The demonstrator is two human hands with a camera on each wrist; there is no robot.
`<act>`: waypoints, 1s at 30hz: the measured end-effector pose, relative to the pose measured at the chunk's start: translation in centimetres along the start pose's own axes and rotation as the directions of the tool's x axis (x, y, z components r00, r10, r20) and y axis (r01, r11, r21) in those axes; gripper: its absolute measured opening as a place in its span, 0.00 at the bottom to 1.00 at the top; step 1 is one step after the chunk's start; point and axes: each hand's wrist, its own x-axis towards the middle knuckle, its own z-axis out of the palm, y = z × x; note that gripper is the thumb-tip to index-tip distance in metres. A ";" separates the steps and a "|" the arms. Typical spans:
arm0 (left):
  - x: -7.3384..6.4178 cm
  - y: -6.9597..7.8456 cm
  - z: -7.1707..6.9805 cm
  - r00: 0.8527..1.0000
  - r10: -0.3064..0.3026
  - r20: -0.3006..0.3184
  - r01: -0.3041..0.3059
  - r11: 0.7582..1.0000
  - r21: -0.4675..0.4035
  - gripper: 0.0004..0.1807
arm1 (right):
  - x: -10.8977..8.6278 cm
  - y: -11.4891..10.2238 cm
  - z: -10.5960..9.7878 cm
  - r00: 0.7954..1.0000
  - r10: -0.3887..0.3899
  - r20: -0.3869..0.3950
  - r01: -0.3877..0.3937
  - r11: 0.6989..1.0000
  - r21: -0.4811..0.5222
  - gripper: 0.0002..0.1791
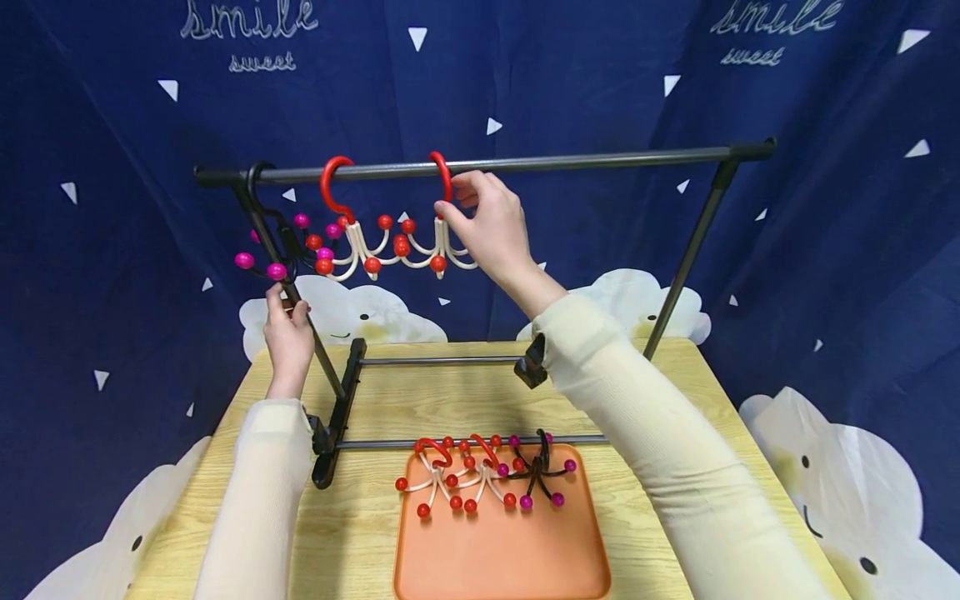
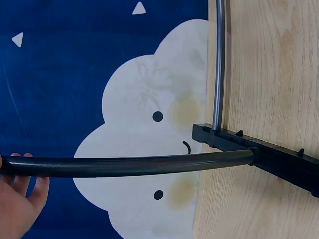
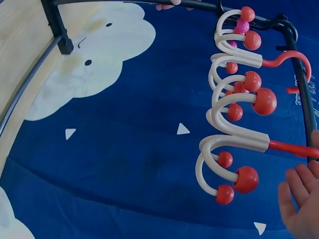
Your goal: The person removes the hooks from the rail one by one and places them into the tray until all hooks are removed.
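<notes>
Right hand [image 1: 491, 225] at red hook [image 1: 447, 181] on rail [image 1: 585, 161]

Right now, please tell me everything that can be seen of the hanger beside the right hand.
This hanger has a glossy red hook and several curved cream arms tipped with red balls, all looking like plastic. It hangs roughly upright by its hook from the metal rail, arms curling outward and up. In the head view, the right hand overlaps the hook and hides some arm tips; its grip cannot be confirmed.
</notes>
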 end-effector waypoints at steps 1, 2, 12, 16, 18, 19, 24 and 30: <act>0.0 0.0 0.0 1.000 0.000 0.001 0.000 1.000 0.000 0.19 | 0.1 -0.1 0.1 1.000 0.003 -0.002 -0.003 1.000 -0.002 0.19; 0.0 -0.1 0.0 1.000 0.001 0.001 -0.001 1.000 0.000 0.19 | 0.1 -0.2 0.2 1.000 0.005 -0.005 -0.005 1.000 -0.001 0.18; -0.1 -0.2 0.2 1.000 0.021 -0.005 -0.021 1.000 -0.003 0.17 | 0.5 -0.7 0.6 1.000 0.027 -0.006 -0.026 0.998 0.055 0.11; -0.1 -0.1 0.1 1.000 0.015 -0.005 -0.015 1.000 -0.003 0.18 | 0.6 -0.9 0.4 1.000 0.025 -0.004 -0.025 0.997 0.076 0.11; -0.1 -0.1 0.1 1.000 0.010 -0.002 -0.010 1.000 -0.001 0.18 | 0.6 -1.0 0.2 1.000 0.025 -0.007 -0.024 0.996 0.089 0.11; -0.1 -0.1 0.1 1.000 0.009 0.000 -0.009 1.000 0.001 0.18 | 0.6 -1.1 0.0 1.000 0.027 -0.010 -0.026 0.995 0.098 0.12; -0.1 0.0 0.1 1.000 0.006 0.007 -0.006 1.000 0.005 0.18 | 0.6 -1.4 -0.8 0.999 0.007 -0.042 -0.002 0.992 0.129 0.12; 0.0 0.0 0.0 1.000 0.004 0.010 -0.004 1.000 0.003 0.18 | -0.2 -1.6 -1.8 0.998 -0.018 -0.061 0.028 0.987 0.161 0.12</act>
